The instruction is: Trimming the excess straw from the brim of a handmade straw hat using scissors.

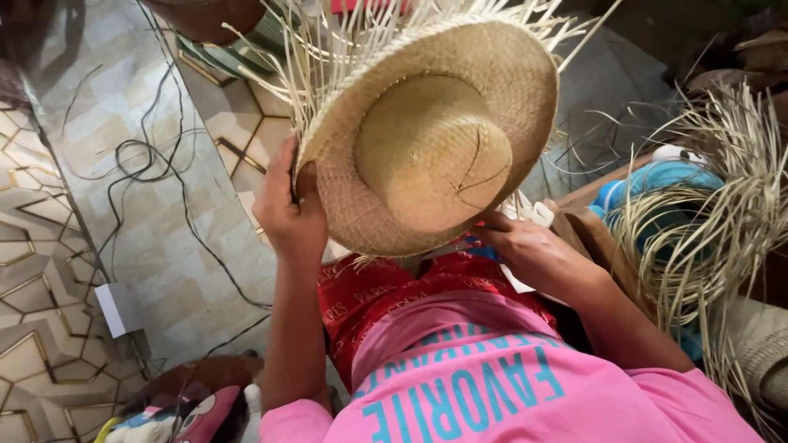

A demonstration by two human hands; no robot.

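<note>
Hat [433, 139], woven of straw and unfinished, is being held up over the lap, crown facing the camera, loose strands fanning from its far rim. Left hand [289, 215] is pinching the rim at the hat's left edge, fingers closed on it, while the right hand [529, 250] is reaching under the lower right rim, its fingertips hidden, so its grip is impossible to judge. Straw bundle [706, 205] is lying to the right over something blue, and cables [148, 164] are trailing across the floor [98, 107].
</note>
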